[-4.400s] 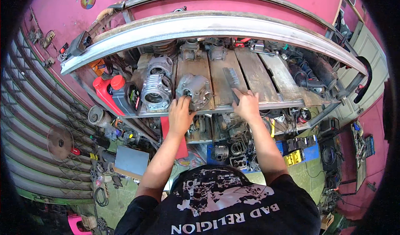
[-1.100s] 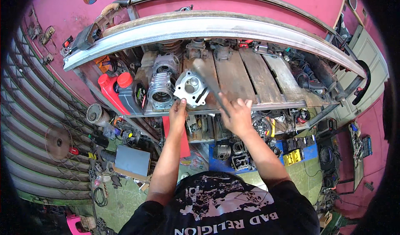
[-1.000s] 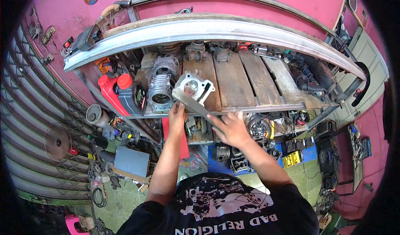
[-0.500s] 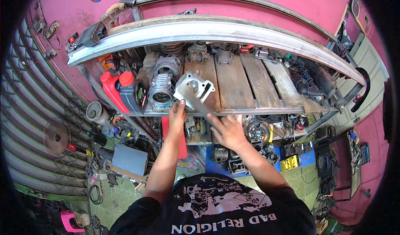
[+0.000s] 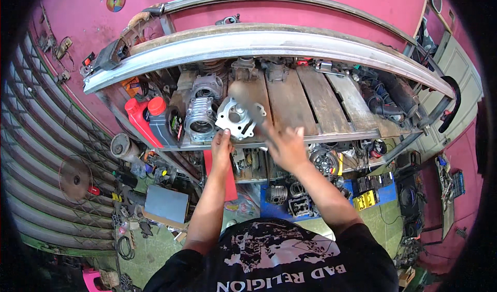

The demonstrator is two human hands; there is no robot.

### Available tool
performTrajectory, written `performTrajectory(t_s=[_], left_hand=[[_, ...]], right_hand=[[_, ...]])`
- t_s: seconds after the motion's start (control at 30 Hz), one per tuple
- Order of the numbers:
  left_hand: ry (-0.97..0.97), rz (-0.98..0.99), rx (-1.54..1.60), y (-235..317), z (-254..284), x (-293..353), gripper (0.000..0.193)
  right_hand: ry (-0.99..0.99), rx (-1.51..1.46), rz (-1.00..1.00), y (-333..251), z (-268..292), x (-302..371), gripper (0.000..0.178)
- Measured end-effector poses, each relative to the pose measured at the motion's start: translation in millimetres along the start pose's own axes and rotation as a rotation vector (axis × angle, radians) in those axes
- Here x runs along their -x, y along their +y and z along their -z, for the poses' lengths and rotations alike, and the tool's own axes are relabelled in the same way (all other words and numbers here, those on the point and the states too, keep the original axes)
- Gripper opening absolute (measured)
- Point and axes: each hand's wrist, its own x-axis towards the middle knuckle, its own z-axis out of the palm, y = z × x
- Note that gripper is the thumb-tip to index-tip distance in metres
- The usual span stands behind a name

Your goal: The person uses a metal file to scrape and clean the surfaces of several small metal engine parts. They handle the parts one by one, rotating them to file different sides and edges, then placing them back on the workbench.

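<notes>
Head view: near the front edge of the brown plank shelf, the silvery holed metal casting, probably heavy, stiff and best held by its rim, is pinched by the left hand, flat face up, while a long dark blurred bar, its axis slanting away leftward, is gripped by the right hand.

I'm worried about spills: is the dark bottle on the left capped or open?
Capped: a red cap covers the top of the dark bottle.
</notes>
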Motion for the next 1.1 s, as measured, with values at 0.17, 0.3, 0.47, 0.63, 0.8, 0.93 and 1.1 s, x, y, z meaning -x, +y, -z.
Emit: performTrajectory(t_s=[0.17, 0.3, 0.47, 0.63, 0.8, 0.93, 1.1], left_hand=[[0.016, 0.044, 0.005, 4.8, -2.1, 9.2, 0.025], [-0.007, 0.029, 0.025, 1.1, -0.3, 4.9, 0.025], [-0.046, 0.032, 0.030, -1.1, 6.7, 4.9, 0.024], [-0.029, 0.023, 0.035, -4.3, 5.5, 2.1, 0.024], [-0.030, 0.074, 0.038, 3.2, 2.7, 5.3, 0.024], [-0.005, 0.054, 0.038, 1.5, 0.0, 4.7, 0.025], [0.003, 0.050, 0.033, -0.2, -0.3, 6.9, 0.025]], right_hand=[[0.061, -0.026, 0.071, -7.4, 1.9, 22.5, 0.068], [0.094, -0.056, 0.116, -13.8, -1.4, 23.6, 0.070], [0.135, -0.021, -0.026, -9.9, 4.2, 10.9, 0.067], [0.150, -0.113, 0.228, -24.2, -4.0, 22.5, 0.068], [0.185, -0.063, -0.026, -7.9, -1.4, 26.7, 0.069], [0.149, -0.067, 0.091, -10.4, -6.1, 42.9, 0.070], [0.184, -0.045, -0.048, 2.2, -11.9, 49.8, 0.068]])
